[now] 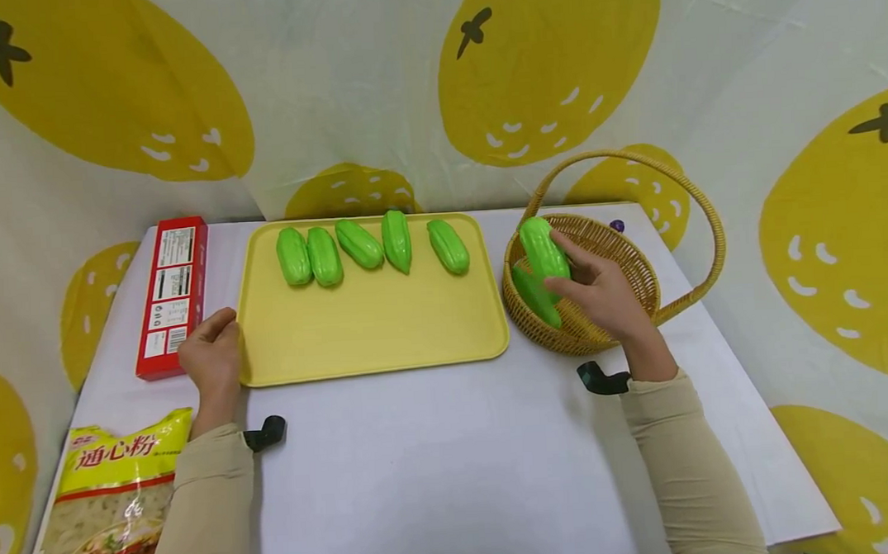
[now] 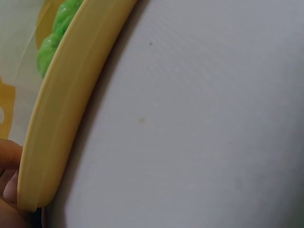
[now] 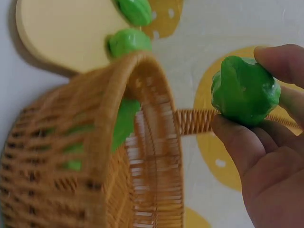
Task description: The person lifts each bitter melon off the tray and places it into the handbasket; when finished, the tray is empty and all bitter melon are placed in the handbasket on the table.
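My right hand (image 1: 601, 291) pinches a ridged, shiny green bitter melon (image 1: 543, 248) between thumb and fingers, above the wicker basket (image 1: 640, 264). In the right wrist view, the end of this held bitter melon (image 3: 244, 92) faces the camera, beside the basket rim (image 3: 107, 109). Inside the basket lies another green bitter melon (image 1: 534, 298), partly covered by the held one. Several more bitter melons (image 1: 361, 243) lie along the far side of the yellow tray (image 1: 372, 330). My left hand (image 1: 215, 357) holds the tray's left edge with curled fingers, partly behind the rim in the left wrist view.
A red and white box (image 1: 171, 297) stands left of the tray. Near the front left lies a yellow-topped food bag (image 1: 112, 506), partly behind the left sleeve. The basket's tall handle (image 1: 719, 236) leans right. A small purple object (image 1: 617, 226) sits behind the basket.
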